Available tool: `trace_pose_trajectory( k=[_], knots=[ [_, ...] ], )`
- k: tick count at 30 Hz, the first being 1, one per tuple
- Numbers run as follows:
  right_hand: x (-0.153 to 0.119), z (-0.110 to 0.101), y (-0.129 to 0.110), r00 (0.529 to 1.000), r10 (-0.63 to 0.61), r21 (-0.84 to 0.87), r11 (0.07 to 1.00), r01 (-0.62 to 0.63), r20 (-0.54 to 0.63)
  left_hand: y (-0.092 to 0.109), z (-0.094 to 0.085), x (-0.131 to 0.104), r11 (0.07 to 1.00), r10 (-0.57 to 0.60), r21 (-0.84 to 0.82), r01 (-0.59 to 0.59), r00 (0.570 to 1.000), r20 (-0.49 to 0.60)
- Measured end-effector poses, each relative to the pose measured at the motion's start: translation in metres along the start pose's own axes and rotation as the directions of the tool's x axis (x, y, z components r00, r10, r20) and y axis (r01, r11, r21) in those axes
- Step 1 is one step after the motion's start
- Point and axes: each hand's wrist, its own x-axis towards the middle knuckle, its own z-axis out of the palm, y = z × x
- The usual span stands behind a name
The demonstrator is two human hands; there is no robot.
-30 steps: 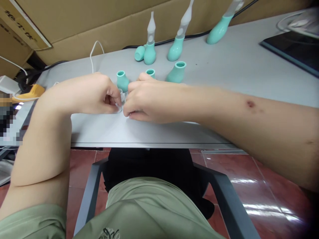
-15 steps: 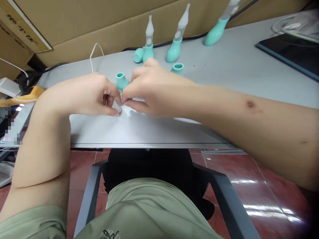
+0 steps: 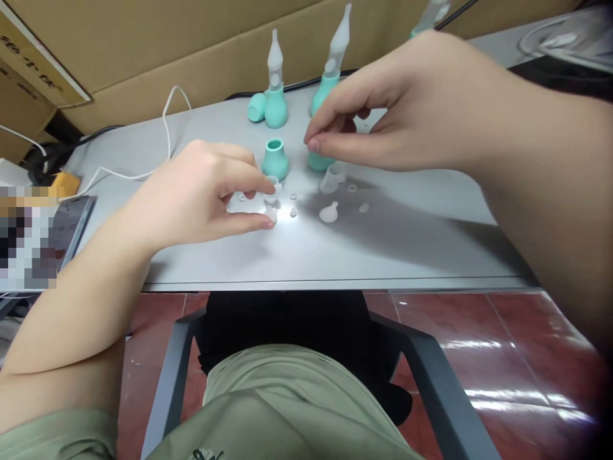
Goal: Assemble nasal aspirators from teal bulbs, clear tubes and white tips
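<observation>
My left hand (image 3: pixel 211 191) is on the left, its thumb and index finger apart beside a small clear cup (image 3: pixel 271 190) and a white piece under it. Behind that cup stands an open teal bulb (image 3: pixel 275 160). Raised over the table, my right hand (image 3: pixel 397 108) has thumb and fingertips pinched together; what they hold, if anything, is too small to name. Below its fingertips is a second teal bulb (image 3: pixel 320 161), partly hidden. A clear tube (image 3: pixel 331 179), a white teardrop-shaped piece (image 3: pixel 329 213) and several tiny rings lie in front.
Teal bulbs with clear pointed tops (image 3: pixel 276 105) (image 3: pixel 330 70) stand along the cardboard wall (image 3: pixel 191 45), a third partly hidden behind my right hand. A teal bulb (image 3: pixel 257 107) lies on its side. A white cable (image 3: pixel 167 128) crosses the grey table (image 3: pixel 215 262).
My right hand has moved right and up, away from my left hand, uncovering the small parts. My left hand has shifted slightly right, and its fingers reach out more.
</observation>
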Motion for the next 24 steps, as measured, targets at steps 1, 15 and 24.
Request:
trace_pose_trajectory(
  k=[1, 15, 24],
  knots=[
    [-0.002, -0.002, 0.001, 1.0, -0.013, 0.019, 1.0, 0.013, 0.018, 0.0, 0.002, 0.001, 1.0, -0.005, 0.017, 0.005, 1.0, 0.018],
    [0.003, -0.001, -0.019, 0.967, 0.129, -0.049, 0.991, -0.122, 0.217, -0.006, 0.015, 0.007, 0.995, 0.045, 0.084, -0.053, 0.994, 0.097],
    [0.001, 0.03, -0.045, 0.913, 0.095, -0.193, 0.981, -0.018, 0.397, -0.001, 0.008, 0.002, 0.982, -0.063, -0.178, 0.064, 0.998, 0.01]
  ],
)
